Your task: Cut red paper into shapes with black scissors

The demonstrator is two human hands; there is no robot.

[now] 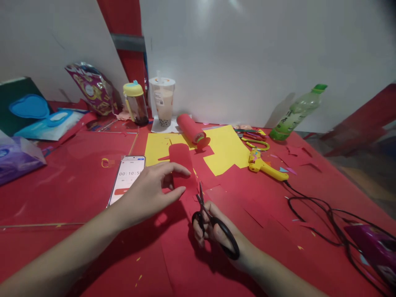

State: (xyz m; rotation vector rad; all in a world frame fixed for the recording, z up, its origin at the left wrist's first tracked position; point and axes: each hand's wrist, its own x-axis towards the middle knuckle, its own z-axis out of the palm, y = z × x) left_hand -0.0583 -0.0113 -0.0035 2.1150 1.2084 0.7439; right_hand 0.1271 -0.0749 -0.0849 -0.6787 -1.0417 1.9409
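Note:
My right hand (213, 229) grips a pair of black-handled scissors (229, 241), fingers through the loops. The blades point away from me and stand slightly apart. To the left, my left hand (156, 183) reaches over a red paper piece (181, 159) with a rounded far end; its thumb and index finger are spread, with a gap between them. Whether a fingertip touches the paper I cannot tell. Just beyond lies a red paper roll (190, 128) with a small red disc (203, 143) at its near end, on yellow paper (230, 148).
A phone (130, 177) showing a timer lies by my left wrist. At the back stand a bubble tea cup (163, 101), a yellow-lidded bottle (136, 105) and a snack bag (93, 88). On the right are a green bottle (297, 113) and a yellow glue gun (269, 168) with a black cable.

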